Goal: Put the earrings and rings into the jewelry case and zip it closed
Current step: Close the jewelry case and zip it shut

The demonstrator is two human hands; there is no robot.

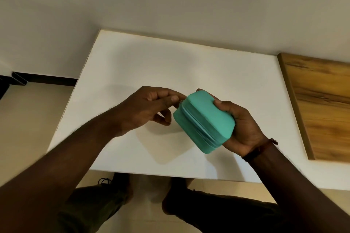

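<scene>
a teal jewelry case (206, 119) sits just right of the middle of the frame, held up above a white table (170, 62) and not touching it. the case is tilted, its long side running from upper left to lower right, with the zipper seam turned toward the camera. along the side that shows, the two halves lie together with a paler line of zip between them. what is inside cannot be seen.

the right hand (240, 128) comes in from the lower right and grips the case from its far side. the palm is behind the case, the thumb is pressed on the upper face near the top edge, and a fingertip peeks over the upper corner. a dark thread bracelet (265, 143) circles that wrist.

the left hand (144, 109) reaches in from the lower left. its thumb and forefinger are pinched together on a small metal zipper pull (181, 101) at the upper left corner of the case, while the other fingers curl loosely below and touch nothing.

a soft shadow (166, 149) of the case falls on the table beneath it. a wooden board (322, 104) lies against the table's right edge in the right of the frame. a pale wall fills the top, with a dark skirting strip (47, 78) at the left. at the bottom, below the table's near edge, the person's legs show in dark olive trousers (91, 208).
</scene>
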